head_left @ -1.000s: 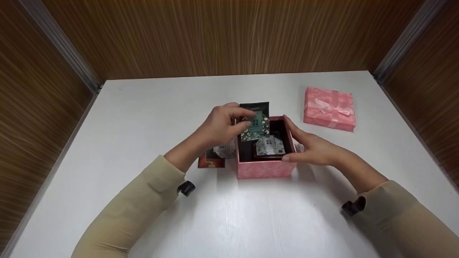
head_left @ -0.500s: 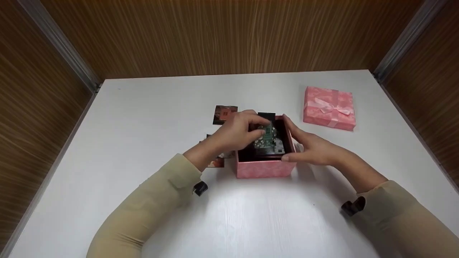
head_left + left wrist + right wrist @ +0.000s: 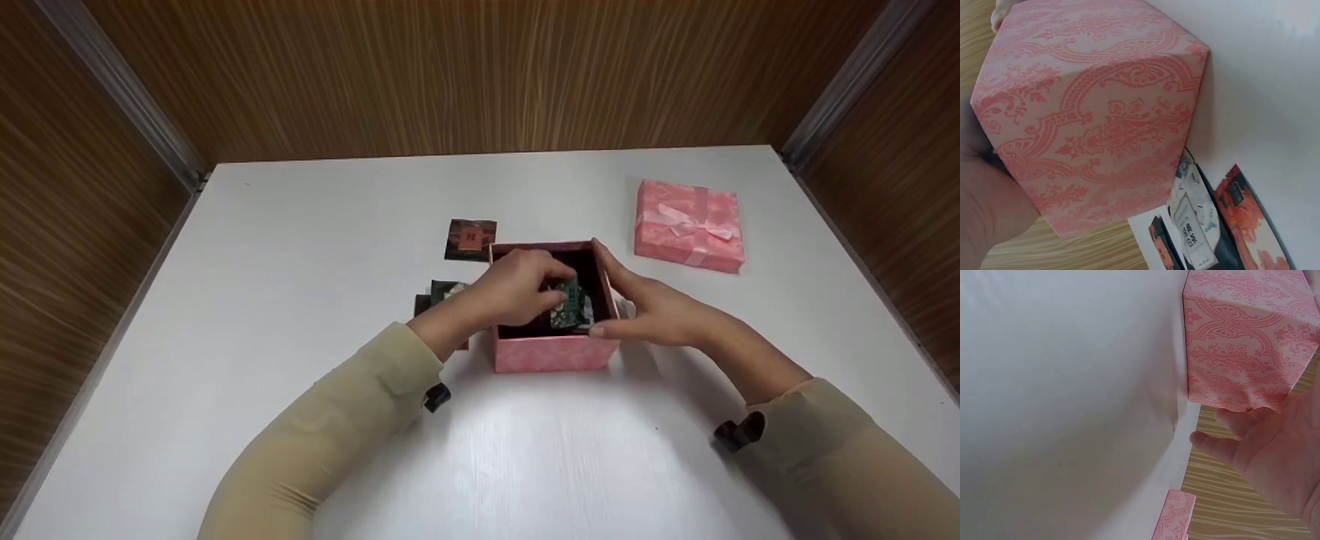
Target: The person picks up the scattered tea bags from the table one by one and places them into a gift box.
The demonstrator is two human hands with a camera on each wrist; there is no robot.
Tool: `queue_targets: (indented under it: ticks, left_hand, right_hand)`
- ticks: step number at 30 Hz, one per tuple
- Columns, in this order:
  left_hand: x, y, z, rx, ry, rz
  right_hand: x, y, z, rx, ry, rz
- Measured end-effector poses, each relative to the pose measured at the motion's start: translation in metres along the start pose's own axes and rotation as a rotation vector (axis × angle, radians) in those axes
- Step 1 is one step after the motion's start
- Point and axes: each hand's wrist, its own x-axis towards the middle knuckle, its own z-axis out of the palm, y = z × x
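Observation:
A pink patterned box [image 3: 555, 355] without its lid stands on the white table, dark inside. My left hand [image 3: 514, 289] reaches over its left wall and pinches a small green packet with a printed door and pale flowers [image 3: 568, 306] down inside. Part of a paler packet [image 3: 588, 309] shows beside it in the box. My right hand [image 3: 649, 307] grips the box's right wall, thumb at the front corner and fingers along the side. In the left wrist view the box wall [image 3: 1112, 124] hides what my left fingers hold.
The pink lid with a ribbon bow [image 3: 688, 225] lies at the back right. A dark packet with a red door [image 3: 470, 238] lies behind the box's left corner. More packets [image 3: 1193, 225] lie left of the box, partly under my forearm. Wood-grain panels [image 3: 480, 75] enclose the table.
My left hand has moved right and down into the box with the green packet, which was held above the rim. The packets at left have come into view. My right hand stays put.

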Motion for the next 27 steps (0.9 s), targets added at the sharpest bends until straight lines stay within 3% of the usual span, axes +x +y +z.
queue_targets:
  ticks: [11,27]
  left_hand:
    - [0.01,0.003,0.001,0.224,-0.102,-0.06]
    - [0.013,0.006,0.008,0.378,-0.17,-0.115]
  right_hand:
    - [0.0,0.0,0.0,0.001,0.0,0.008]
    - [0.0,-0.001,-0.001,-0.022,-0.005,0.009]
